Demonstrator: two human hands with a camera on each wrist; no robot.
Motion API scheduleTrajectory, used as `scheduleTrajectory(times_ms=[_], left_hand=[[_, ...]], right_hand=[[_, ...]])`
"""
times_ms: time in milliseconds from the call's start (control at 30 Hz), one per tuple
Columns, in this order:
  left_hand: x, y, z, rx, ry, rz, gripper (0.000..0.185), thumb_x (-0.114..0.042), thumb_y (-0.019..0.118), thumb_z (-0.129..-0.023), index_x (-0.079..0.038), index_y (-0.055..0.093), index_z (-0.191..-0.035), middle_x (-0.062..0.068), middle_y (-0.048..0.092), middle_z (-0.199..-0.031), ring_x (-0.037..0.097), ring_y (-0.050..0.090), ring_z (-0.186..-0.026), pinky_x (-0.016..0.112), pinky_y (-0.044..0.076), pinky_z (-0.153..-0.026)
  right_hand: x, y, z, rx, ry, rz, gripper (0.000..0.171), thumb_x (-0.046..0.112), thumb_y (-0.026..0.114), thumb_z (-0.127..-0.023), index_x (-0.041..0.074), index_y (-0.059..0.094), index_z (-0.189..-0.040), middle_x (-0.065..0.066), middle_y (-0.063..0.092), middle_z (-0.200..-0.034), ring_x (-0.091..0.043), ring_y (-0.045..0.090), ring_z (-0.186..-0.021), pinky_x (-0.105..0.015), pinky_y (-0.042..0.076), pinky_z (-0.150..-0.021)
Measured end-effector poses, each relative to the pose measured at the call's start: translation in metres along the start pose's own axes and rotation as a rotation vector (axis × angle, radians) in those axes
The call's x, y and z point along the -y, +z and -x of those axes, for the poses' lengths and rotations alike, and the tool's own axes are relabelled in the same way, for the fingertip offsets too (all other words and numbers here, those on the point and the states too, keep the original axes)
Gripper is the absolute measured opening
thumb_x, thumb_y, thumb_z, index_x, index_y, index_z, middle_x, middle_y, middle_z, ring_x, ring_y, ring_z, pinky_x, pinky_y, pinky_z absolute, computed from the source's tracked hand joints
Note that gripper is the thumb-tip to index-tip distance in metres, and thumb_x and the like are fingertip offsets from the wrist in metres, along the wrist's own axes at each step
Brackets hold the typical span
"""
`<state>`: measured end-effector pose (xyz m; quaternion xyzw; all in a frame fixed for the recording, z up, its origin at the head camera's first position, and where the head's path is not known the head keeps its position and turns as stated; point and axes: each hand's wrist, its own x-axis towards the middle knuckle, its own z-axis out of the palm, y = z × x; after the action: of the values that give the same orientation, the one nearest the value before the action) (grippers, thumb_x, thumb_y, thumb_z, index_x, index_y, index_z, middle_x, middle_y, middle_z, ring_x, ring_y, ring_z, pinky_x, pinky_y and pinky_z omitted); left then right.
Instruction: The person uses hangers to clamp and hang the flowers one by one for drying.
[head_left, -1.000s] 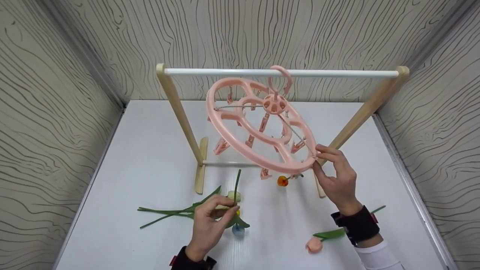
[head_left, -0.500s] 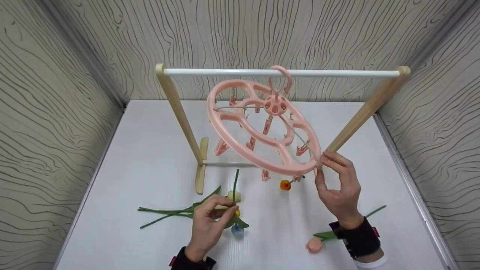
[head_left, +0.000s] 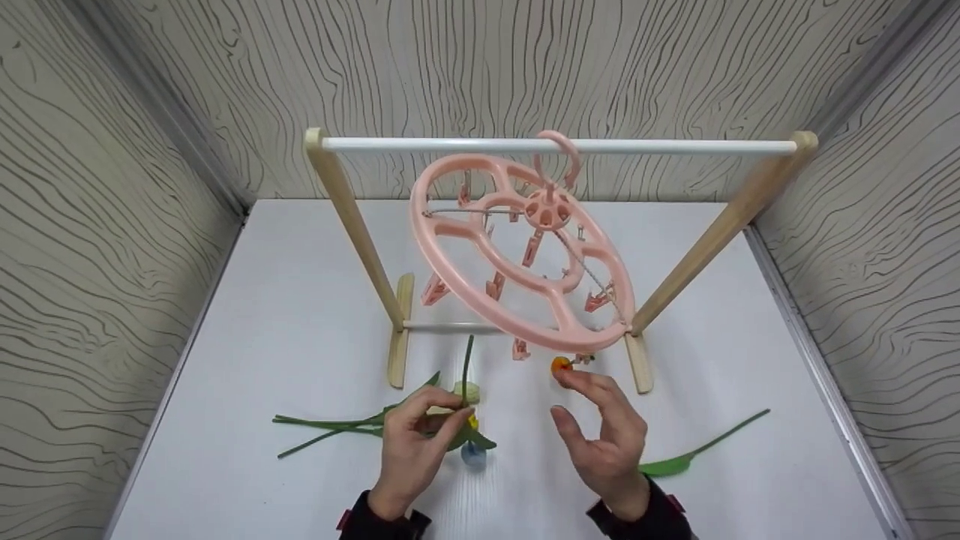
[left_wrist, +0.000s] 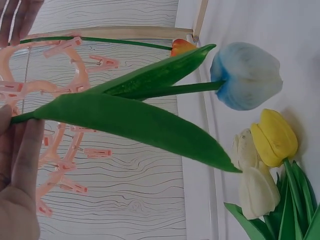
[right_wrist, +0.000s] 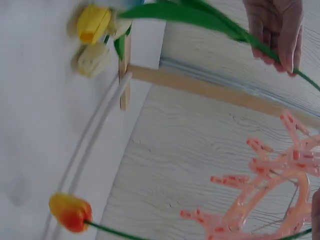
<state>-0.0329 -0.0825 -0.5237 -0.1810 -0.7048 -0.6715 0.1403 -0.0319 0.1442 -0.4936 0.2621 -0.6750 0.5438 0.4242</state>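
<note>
My left hand (head_left: 420, 450) pinches the stem of a blue tulip (left_wrist: 247, 75) between thumb and fingers. That flower hangs bloom-down with long green leaves, its stem end pointing up toward the hanger. A pink round clip hanger (head_left: 480, 292) hangs tilted, its right front side low. Beneath that low side an orange tulip (head_left: 560, 366) hangs by its stem, apparently in a clip. Just in front of it is my right hand (head_left: 607, 442), thumb and fingers apart, fingertips near the orange bloom; whether they touch it I cannot tell. Several pink clips (left_wrist: 102, 62) dangle from the hanger.
The hanger's hook is over the white bar (head_left: 675, 146) of a wooden-legged rack. Left of centre lie yellow (left_wrist: 274, 137) and white tulips (left_wrist: 260, 192). On the right lies a green leaf (head_left: 667, 466) with its stem; its bloom is hidden behind my right hand. Patterned walls surround the table.
My right hand has let go of the hanger's right edge and moved left and nearer to me. The hanger has shifted slightly left. My left hand still holds the blue tulip almost in place.
</note>
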Motion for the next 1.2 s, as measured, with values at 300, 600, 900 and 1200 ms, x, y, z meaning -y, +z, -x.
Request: scheduleTrajectory(times_ms=[300,600,900,1200], left_hand=[[0.000,-0.002,-0.001,0.007,-0.003,-0.003,0.013,0.010,0.077,-0.088,0.001,0.073,-0.097,0.020,0.072,-0.091,0.004,0.075,-0.090,0.030,0.068,-0.071],[0.000,-0.001,-0.006,-0.002,0.032,-0.021,0.019,0.013,0.078,-0.086,-0.002,0.074,-0.097,0.013,0.075,-0.092,0.003,0.075,-0.089,0.030,0.068,-0.069],[0.001,-0.001,-0.005,0.001,0.017,-0.017,0.019,0.016,0.076,-0.086,0.001,0.073,-0.097,0.014,0.074,-0.092,0.001,0.074,-0.089,0.029,0.068,-0.069],[0.000,0.001,-0.006,0.004,0.004,-0.021,0.014,0.008,0.078,-0.088,-0.002,0.075,-0.097,0.014,0.075,-0.092,0.003,0.074,-0.089,0.029,0.068,-0.069]], right_hand=[[-0.008,0.022,-0.004,0.121,0.352,-0.063,0.061,-0.022,0.074,-0.082,-0.012,0.054,-0.139,0.006,0.066,-0.137,-0.008,0.068,-0.127,-0.026,0.058,-0.107],[-0.009,0.031,-0.025,0.100,0.398,-0.175,0.055,-0.019,0.071,-0.088,-0.018,0.050,-0.139,0.009,0.068,-0.124,-0.002,0.068,-0.114,-0.022,0.057,-0.107],[-0.006,0.032,-0.033,0.073,0.434,-0.248,0.032,-0.010,0.073,-0.091,-0.010,0.063,-0.121,0.002,0.072,-0.110,-0.006,0.069,-0.099,-0.019,0.061,-0.099],[0.002,0.030,-0.038,0.070,0.509,-0.317,0.038,-0.013,0.074,-0.088,0.002,0.067,-0.122,0.000,0.073,-0.108,-0.009,0.070,-0.099,-0.019,0.061,-0.095]])
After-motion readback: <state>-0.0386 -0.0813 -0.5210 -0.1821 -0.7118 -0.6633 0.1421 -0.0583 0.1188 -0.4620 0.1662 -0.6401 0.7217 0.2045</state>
